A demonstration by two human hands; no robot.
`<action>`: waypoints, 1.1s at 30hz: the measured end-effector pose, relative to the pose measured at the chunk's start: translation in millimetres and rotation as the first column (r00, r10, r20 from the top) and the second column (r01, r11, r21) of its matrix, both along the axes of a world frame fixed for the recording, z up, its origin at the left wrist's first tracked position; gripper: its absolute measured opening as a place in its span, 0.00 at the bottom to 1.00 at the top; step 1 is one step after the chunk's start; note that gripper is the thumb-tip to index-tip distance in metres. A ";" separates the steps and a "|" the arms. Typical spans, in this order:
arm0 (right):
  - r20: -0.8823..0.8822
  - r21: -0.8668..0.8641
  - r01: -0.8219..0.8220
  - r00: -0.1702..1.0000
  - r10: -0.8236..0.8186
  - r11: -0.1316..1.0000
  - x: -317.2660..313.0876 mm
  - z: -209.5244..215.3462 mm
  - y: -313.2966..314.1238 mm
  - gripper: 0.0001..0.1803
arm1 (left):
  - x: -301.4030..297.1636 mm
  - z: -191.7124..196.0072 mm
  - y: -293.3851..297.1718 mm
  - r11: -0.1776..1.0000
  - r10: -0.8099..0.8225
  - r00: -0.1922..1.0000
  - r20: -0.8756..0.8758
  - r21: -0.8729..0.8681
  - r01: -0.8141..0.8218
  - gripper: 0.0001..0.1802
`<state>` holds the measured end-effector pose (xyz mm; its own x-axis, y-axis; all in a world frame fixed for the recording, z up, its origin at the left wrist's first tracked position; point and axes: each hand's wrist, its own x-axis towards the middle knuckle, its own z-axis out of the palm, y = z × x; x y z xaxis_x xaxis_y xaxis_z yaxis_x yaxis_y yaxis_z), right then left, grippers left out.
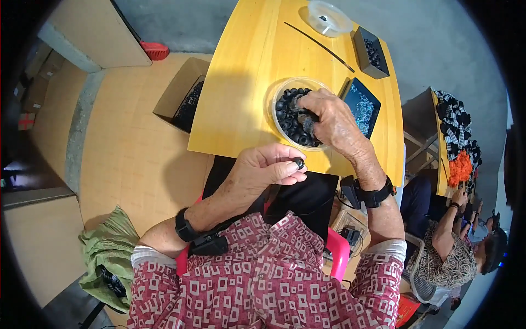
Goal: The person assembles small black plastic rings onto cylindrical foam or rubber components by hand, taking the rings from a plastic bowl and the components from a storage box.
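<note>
Just in front of the table's near edge, my left hand (262, 170) pinches a small round black piece (298, 163) with a hole in it, between thumb and fingers. My right hand (333, 119) reaches down into a clear plastic bowl (272, 109). Its fingers are bent in among many small black ring-shaped pieces (289, 127). The fingertips look dark grey, and what lies between them is partly hidden. Beside this hand a dark tray (373, 112) holds small shiny bits (361, 109).
On the yellow table (235, 104) are a thin dark rod (320, 46), another clear bowl (331, 24) and a dark box (378, 70) of black pieces. A cardboard box (169, 96) stands left, a green sack (112, 241) lower left. Other people (452, 249) sit at a table on the right.
</note>
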<state>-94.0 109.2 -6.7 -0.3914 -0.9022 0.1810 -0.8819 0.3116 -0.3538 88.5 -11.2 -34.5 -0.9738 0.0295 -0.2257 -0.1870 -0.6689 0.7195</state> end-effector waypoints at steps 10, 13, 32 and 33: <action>-0.183 0.058 -0.090 0.978 0.099 0.994 -3.8 3.3 -6.5 0.19 | -2.7 -6.5 0.3 1.000 0.001 1.000 0.009 -0.002 -0.001 0.13; -0.167 0.075 -0.096 0.980 0.108 0.993 -5.0 2.0 -8.5 0.19 | -3.3 -6.4 0.0 1.000 0.009 1.000 0.008 0.023 -0.010 0.13; 0.048 0.045 -0.049 0.998 0.047 0.998 6.2 4.0 -11.8 0.19 | -4.5 -4.0 -3.8 0.999 0.038 0.999 -0.001 -0.006 -0.038 0.13; 0.054 0.045 -0.009 0.999 0.007 0.999 7.5 3.3 -12.8 0.19 | -4.3 -4.6 -3.9 0.999 0.041 0.999 0.000 -0.014 -0.041 0.13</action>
<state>-86.4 96.4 -3.4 -0.3923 -0.9121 0.1189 -0.8645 0.3215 -0.3862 84.2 -15.1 -39.0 -0.9741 -0.0135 -0.2258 -0.1597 -0.6659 0.7288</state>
